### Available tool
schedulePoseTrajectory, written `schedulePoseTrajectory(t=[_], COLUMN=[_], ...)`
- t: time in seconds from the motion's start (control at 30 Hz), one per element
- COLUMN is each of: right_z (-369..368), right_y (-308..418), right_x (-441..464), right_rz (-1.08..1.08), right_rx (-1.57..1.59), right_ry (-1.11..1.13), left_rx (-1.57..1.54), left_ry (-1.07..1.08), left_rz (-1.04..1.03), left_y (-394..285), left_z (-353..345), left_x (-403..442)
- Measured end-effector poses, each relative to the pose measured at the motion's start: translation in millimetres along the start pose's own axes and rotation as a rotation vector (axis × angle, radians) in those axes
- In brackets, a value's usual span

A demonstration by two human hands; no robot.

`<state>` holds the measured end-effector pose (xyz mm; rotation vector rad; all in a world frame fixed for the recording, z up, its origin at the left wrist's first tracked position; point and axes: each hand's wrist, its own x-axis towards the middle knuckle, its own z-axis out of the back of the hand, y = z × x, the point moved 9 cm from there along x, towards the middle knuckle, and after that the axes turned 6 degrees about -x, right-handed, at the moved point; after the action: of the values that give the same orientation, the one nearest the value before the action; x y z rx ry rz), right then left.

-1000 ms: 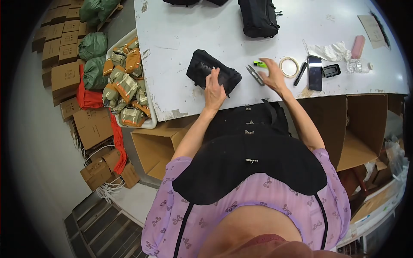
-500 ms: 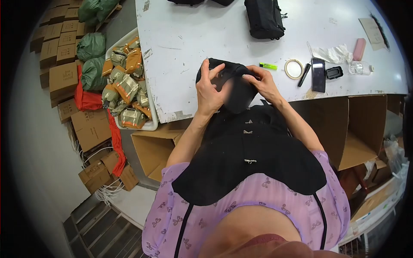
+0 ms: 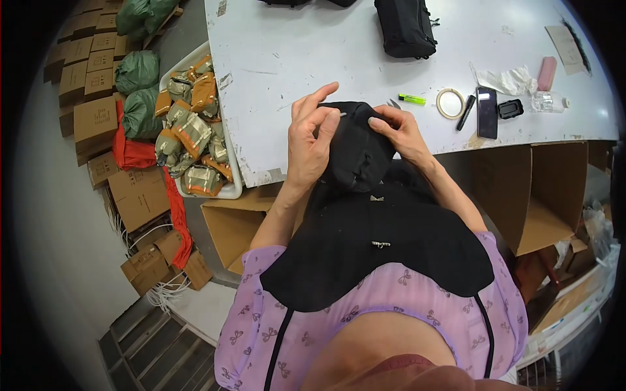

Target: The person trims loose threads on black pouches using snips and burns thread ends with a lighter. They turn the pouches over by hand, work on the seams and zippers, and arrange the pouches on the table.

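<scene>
A small black fabric pouch (image 3: 358, 146) is held up at the table's front edge, against my black apron (image 3: 365, 260). My left hand (image 3: 312, 133) is at its left side, thumb and index finger pinched together at the upper edge while the other fingers stick out. On the right, my right hand (image 3: 401, 130) grips the pouch between thumb and curled fingers. Pointed metal tips (image 3: 394, 104), like those of small snips, show beyond the right-hand fingers; the rest of that tool is hidden.
On the white table (image 3: 293, 58) lie another black bag (image 3: 405, 29), a green marker (image 3: 412, 100), a tape roll (image 3: 450, 103), a black pen (image 3: 465, 113), a phone (image 3: 486, 113) and a bottle (image 3: 550, 101). A white bin (image 3: 229, 186) of camouflage pouches stands left, near stacked cartons (image 3: 96, 124).
The pouch has come closer to my body and turned, showing another side. My left hand has closed from spread fingers to a pinch. Metal tips now show by my right hand.
</scene>
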<state>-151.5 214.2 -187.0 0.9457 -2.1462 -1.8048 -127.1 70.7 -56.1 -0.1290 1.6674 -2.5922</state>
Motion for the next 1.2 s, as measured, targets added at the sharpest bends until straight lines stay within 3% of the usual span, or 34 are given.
schedulePoseTrajectory(t=[0.2, 0.8, 1.2], right_z=[-4.8, -3.1, 0.0], right_y=[4.1, 28.0, 38.4], right_x=[-2.5, -8.0, -11.6], right_rz=[-0.008, 0.067, 0.125], right_rx=[-0.001, -0.187, -0.275], right_ry=[-0.038, -0.103, -0.158], left_rx=[-0.055, 0.23, 0.629], left_ry=[0.142, 0.021, -0.104], left_rz=[0.078, -0.124, -0.29], left_y=[11.3, -14.3, -37.2], left_z=[-7.4, -8.5, -15.0], left_x=[-5.6, -8.0, -19.1])
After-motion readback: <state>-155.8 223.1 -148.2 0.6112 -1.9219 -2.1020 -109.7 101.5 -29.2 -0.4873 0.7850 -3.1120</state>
